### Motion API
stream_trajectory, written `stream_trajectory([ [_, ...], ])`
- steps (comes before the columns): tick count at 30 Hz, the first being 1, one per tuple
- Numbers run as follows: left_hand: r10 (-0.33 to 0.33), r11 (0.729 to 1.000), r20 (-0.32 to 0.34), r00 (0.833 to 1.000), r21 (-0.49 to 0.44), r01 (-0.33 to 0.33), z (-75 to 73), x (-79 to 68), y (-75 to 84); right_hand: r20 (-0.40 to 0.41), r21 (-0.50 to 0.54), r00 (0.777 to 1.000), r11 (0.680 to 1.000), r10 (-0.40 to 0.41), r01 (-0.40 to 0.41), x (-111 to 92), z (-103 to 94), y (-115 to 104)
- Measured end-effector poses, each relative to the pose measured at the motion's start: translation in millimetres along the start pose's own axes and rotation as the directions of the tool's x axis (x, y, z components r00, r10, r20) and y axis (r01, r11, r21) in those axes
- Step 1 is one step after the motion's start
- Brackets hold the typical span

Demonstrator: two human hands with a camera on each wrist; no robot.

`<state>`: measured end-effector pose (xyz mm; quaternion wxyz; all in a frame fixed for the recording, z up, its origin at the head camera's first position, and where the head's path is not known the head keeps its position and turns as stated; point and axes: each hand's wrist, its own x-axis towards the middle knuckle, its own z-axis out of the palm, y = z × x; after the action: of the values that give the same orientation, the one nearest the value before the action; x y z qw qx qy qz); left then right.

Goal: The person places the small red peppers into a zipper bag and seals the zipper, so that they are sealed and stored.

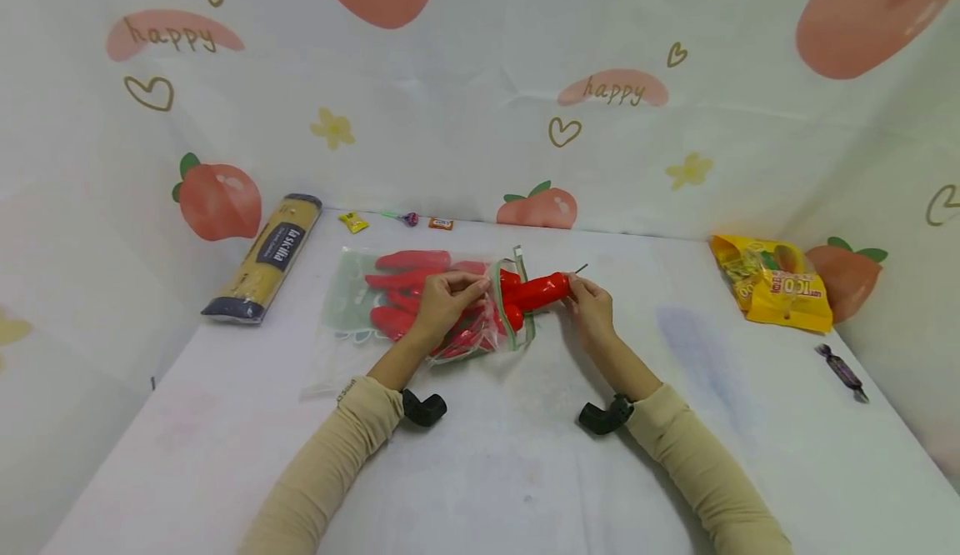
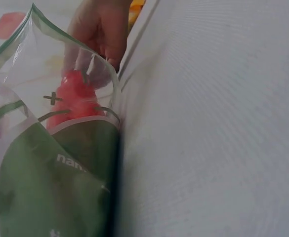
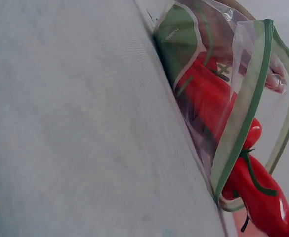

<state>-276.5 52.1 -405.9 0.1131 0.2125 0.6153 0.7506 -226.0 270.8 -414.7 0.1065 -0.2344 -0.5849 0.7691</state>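
A clear zip bag (image 1: 352, 292) with green trim lies on the table, full of several red chili peppers (image 1: 411, 261). My left hand (image 1: 444, 303) pinches the bag near its open mouth, which faces right. In my right hand (image 1: 592, 307) the fingers pinch the end of a red chili pepper (image 1: 542, 291) that sticks out through the mouth. The right wrist view shows that chili pepper (image 3: 268, 205) across the green rim (image 3: 253, 98), more peppers behind the plastic. Through the bag in the left wrist view appear the right hand (image 2: 102, 34) and blurred red peppers (image 2: 75, 101).
A spaghetti pack (image 1: 268, 259) lies at the back left. Along the back edge are a yellow candy (image 1: 353, 222), a lollipop (image 1: 408, 218) and a small orange-brown packet (image 1: 441, 223). To the right sit a yellow snack bag (image 1: 780, 288) and a dark wrapped candy (image 1: 843, 372).
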Motion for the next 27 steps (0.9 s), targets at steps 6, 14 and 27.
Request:
stream_trajectory([
  [6,0.003,0.999,-0.001,1.0,0.032,-0.003,0.2,-0.9,2.2,-0.003,-0.069,1.0,0.997,0.019,-0.02,-0.3,9.0,6.6],
  [14,-0.025,0.999,-0.012,1.0,0.036,0.025,1.3,-3.6,3.5,0.025,-0.256,0.999,0.965,-0.048,0.053,-3.5,34.0,19.8],
  [27,-0.017,1.0,-0.052,0.998,0.014,0.018,2.8,-1.9,1.3,0.164,-0.494,0.985,0.86,-0.053,0.129,-11.4,31.8,8.8],
])
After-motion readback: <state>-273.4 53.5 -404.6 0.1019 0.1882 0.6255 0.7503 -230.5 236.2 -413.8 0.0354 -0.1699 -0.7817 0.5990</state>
